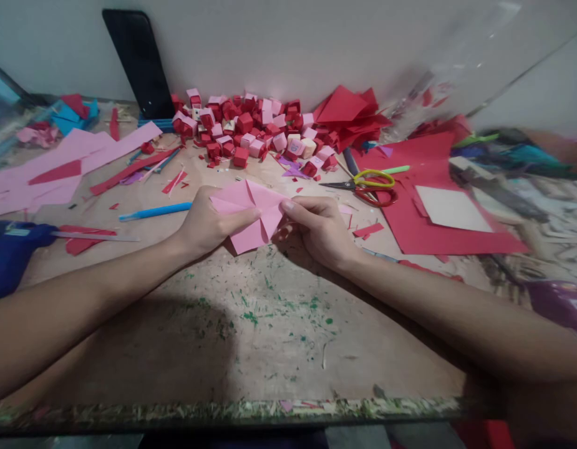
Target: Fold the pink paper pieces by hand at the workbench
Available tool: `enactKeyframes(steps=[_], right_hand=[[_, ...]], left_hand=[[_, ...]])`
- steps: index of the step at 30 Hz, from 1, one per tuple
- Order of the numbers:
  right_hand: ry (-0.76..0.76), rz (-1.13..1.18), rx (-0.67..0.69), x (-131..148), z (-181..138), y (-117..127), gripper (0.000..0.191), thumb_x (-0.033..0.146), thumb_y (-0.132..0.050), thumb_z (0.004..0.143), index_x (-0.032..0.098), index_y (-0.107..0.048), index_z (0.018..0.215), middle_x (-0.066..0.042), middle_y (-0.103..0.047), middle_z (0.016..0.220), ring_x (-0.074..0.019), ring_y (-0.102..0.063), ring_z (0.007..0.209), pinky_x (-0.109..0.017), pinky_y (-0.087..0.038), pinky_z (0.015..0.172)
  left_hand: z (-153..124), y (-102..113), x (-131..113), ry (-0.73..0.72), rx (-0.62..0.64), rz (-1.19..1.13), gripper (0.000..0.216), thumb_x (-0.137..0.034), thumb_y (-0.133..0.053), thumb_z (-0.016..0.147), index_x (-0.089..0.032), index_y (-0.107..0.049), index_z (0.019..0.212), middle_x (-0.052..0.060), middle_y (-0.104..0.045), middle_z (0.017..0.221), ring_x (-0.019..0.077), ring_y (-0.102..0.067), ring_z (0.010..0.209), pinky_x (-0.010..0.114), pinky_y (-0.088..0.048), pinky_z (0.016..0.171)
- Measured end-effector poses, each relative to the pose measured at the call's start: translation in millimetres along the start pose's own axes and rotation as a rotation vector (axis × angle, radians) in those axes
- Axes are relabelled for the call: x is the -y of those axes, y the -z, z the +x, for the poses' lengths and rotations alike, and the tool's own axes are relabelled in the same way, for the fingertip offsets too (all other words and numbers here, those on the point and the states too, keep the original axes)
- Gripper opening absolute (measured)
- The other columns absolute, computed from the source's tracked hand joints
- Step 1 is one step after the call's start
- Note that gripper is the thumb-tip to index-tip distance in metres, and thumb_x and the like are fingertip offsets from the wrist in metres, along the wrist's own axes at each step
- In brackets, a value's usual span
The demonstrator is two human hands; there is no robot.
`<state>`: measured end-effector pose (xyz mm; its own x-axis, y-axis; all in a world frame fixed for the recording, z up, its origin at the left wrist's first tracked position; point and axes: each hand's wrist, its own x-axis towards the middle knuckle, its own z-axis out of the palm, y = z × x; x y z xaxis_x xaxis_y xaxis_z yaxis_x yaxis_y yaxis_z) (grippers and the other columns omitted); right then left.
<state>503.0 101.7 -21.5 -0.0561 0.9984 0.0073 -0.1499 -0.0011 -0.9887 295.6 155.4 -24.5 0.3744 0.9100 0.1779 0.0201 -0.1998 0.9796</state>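
Between my two hands, just above the wooden table, is a sheet of pink paper (pixel 253 236) with folds meeting near its middle. My left hand (pixel 213 218) grips its left side, the thumb lying across the front toward the centre. On the right edge, my right hand (pixel 316 227) pinches the paper between thumb and fingers; some of those fingertips are hidden behind it. A blue pen-like stick (pixel 155 212) lies beside my left hand. Scissors with yellow and red handles (pixel 363 184) rest beyond my right hand.
Many small red and pink paper cubes (pixel 244 125) are heaped at the wall, beside a leaning black phone (pixel 138 65). A blue glue gun (pixel 14 249) lies left, near pink paper strips (pixel 58 162). Red sheets (pixel 410 218) with a pale square (pixel 451 207) cover the right.
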Motion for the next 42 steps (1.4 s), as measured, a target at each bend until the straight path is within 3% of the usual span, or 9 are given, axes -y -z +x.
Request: enactKeyframes(steps=[4,10,17,34,42], right_hand=[[0.029,-0.143,0.042,5,-1,-2,0.038,0.048,-0.087,0.085,0.018,-0.074,0.064,-0.001,-0.067,0.063,-0.0109,-0.059,0.056,-0.025,-0.048,0.056],[0.065,-0.332,0.064,10,-2,-1,0.041,0.05,-0.08,0.09,0.018,-0.076,0.066,-0.002,-0.066,0.062,-0.0118,-0.056,0.058,-0.027,-0.046,0.057],[0.017,-0.26,0.113,9,0,-1,0.039,0.051,-0.086,0.084,0.016,-0.076,0.068,-0.003,-0.071,0.066,-0.0125,-0.061,0.059,-0.027,-0.05,0.058],[-0.029,-0.275,0.119,14,-2,-5,0.035,0.049,-0.085,0.085,0.016,-0.081,0.073,-0.007,-0.08,0.073,-0.0147,-0.071,0.064,-0.027,-0.058,0.063],[-0.059,-0.281,0.211,11,1,-5,0.033,0.046,-0.084,0.087,0.015,-0.082,0.077,-0.009,-0.082,0.078,-0.0157,-0.074,0.068,-0.028,-0.058,0.066]], left_hand=[[0,-1,-2,0.004,-0.032,0.006,0.024,-0.034,-0.088,0.072,-0.015,-0.077,0.08,0.005,-0.076,0.079,0.0188,-0.069,0.075,0.028,-0.056,0.066],[0,-3,-3,0.015,-0.043,0.008,0.026,-0.035,-0.088,0.071,-0.015,-0.076,0.08,0.005,-0.076,0.078,0.0189,-0.068,0.072,0.029,-0.058,0.066],[0,-1,0,0.01,-0.068,-0.011,0.028,-0.037,-0.088,0.072,-0.014,-0.077,0.084,0.005,-0.077,0.081,0.0179,-0.068,0.073,0.029,-0.059,0.067],[4,-1,3,0.024,-0.08,-0.117,0.03,-0.036,-0.09,0.072,-0.014,-0.076,0.086,0.006,-0.079,0.083,0.0179,-0.071,0.073,0.027,-0.06,0.067],[5,-2,3,0.03,-0.109,-0.163,0.031,-0.034,-0.091,0.071,-0.013,-0.075,0.087,0.006,-0.078,0.081,0.0173,-0.072,0.07,0.026,-0.059,0.063]])
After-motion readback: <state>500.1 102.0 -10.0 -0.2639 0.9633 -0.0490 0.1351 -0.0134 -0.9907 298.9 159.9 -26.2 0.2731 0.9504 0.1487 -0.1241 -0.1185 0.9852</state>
